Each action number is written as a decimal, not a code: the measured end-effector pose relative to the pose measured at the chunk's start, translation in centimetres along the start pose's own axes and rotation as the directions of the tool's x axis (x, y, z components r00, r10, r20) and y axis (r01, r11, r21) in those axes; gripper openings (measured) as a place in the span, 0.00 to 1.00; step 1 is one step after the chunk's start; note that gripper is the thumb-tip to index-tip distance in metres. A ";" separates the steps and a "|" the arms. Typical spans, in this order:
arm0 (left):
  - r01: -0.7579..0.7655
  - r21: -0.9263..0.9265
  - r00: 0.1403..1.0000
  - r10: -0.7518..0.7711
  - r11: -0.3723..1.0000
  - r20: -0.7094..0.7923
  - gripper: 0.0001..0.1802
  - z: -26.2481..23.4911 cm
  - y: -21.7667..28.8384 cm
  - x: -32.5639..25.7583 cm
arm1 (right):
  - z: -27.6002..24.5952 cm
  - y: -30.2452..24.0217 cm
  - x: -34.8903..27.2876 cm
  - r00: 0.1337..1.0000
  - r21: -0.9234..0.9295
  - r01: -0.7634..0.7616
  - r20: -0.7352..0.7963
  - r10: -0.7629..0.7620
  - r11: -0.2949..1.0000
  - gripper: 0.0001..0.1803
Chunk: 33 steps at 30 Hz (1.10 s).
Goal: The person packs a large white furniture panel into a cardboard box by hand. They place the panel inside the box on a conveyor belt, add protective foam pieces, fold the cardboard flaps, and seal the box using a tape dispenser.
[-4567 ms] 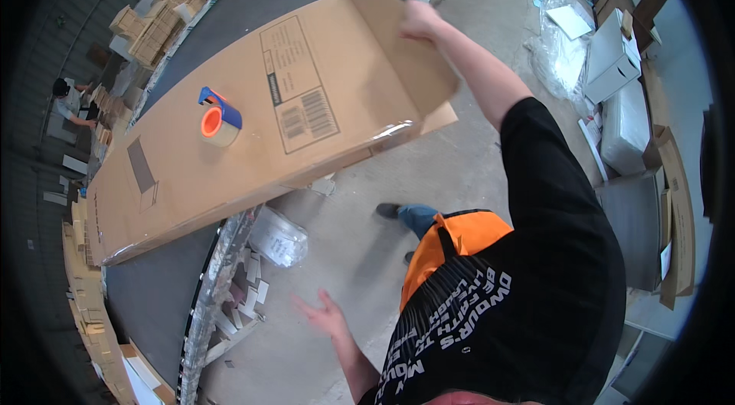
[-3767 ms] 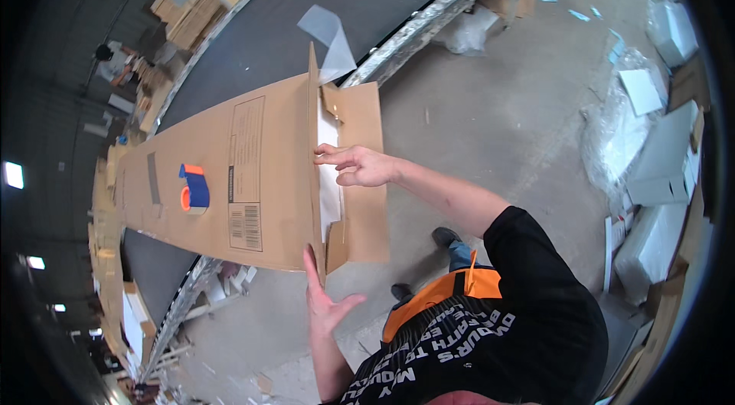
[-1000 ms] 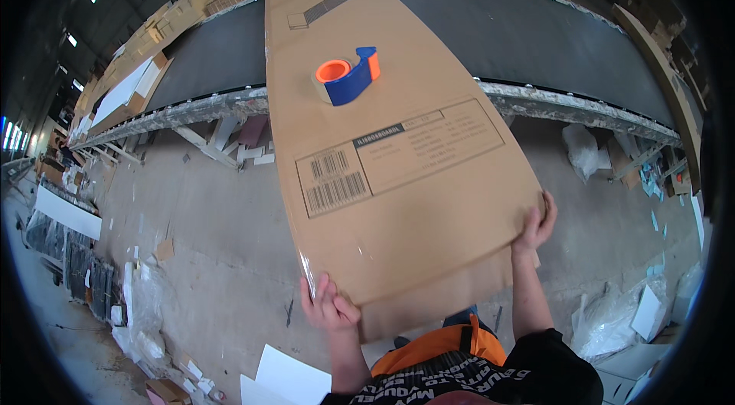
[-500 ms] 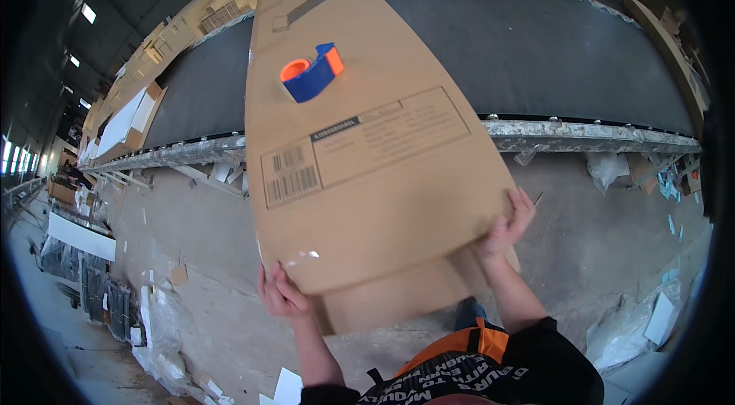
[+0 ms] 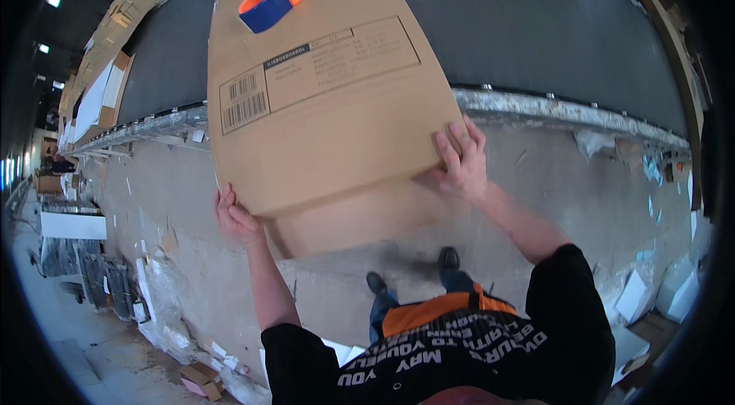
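A long brown cardboard box (image 5: 337, 145) reaches away from me over the edge of the conveyor, with a printed label and barcodes on its top. At its near end a flap (image 5: 367, 215) hangs loose, blurred. My left hand (image 5: 239, 217) grips the near left corner, fingers curled around the edge. On the near right corner, my right hand (image 5: 463, 160) is closed with its fingertips over the top edge; its thumb is partly hidden. A blue and orange tape dispenser (image 5: 268, 7) lies on top of the box, away from both hands.
The dark conveyor belt (image 5: 536, 30) runs across behind the box, edged by a worn metal rail (image 5: 536, 105). Stacked cartons (image 5: 126, 11) line the far left. Plastic wrap (image 5: 164, 290) and scraps lie on the floor at left, with white sheets (image 5: 634, 296) at right.
The box and tape dispenser now sit higher and further left in view, and my feet have come into sight. My right hand's fingers have shifted onto the top edge. Both hands stay at the near corners.
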<state>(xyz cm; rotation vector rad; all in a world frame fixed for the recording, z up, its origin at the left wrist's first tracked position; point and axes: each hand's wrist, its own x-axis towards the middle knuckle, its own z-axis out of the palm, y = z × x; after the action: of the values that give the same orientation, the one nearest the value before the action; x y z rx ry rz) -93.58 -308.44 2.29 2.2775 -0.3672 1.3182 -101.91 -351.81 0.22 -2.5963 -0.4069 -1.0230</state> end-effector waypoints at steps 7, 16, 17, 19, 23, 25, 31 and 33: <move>-0.293 0.039 0.603 0.153 0.955 0.783 0.44 -1.5 9.8 6.1 | -0.1 0.2 0.3 0.990 -0.097 -0.136 0.007 0.137 0.986 0.53; -0.550 -0.057 0.323 0.275 0.833 0.906 0.58 3.3 12.2 5.0 | 0.0 -5.5 -11.4 0.321 0.668 0.317 0.593 0.739 -0.673 0.42; -0.565 -0.065 0.298 0.276 0.823 0.913 0.57 2.8 11.8 4.4 | 0.8 -7.8 -10.7 0.307 0.690 0.327 0.569 0.763 -0.646 0.46; -0.559 -0.061 0.340 0.296 0.827 0.893 0.55 3.6 12.6 5.0 | -0.5 -10.5 -2.6 0.350 0.755 0.300 0.482 0.803 -0.584 0.52; -0.482 -0.177 0.392 0.392 0.858 0.832 0.50 4.1 11.1 5.1 | -2.5 -8.4 9.9 -0.073 0.815 0.096 0.579 0.812 -0.572 0.37; -0.438 -0.221 0.370 0.399 0.871 0.839 0.48 4.3 11.3 5.1 | -3.2 -8.8 12.9 -0.278 0.834 -0.016 0.526 0.804 -0.551 0.31; -0.273 -0.465 0.205 0.523 0.842 0.827 0.50 5.8 17.5 9.2 | -1.1 -5.7 11.5 -0.503 0.783 -0.091 0.498 0.707 -0.616 0.26; -0.499 -0.387 0.238 0.552 0.775 0.799 0.51 7.4 19.6 7.7 | -0.8 -6.5 12.1 -0.433 0.794 -0.070 0.522 0.735 -0.604 0.25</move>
<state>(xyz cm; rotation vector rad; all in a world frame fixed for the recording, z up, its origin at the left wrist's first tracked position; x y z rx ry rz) -93.16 -328.93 11.14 2.7163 -1.6575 0.0753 -96.32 -344.44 10.46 -0.3129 1.1861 -0.4988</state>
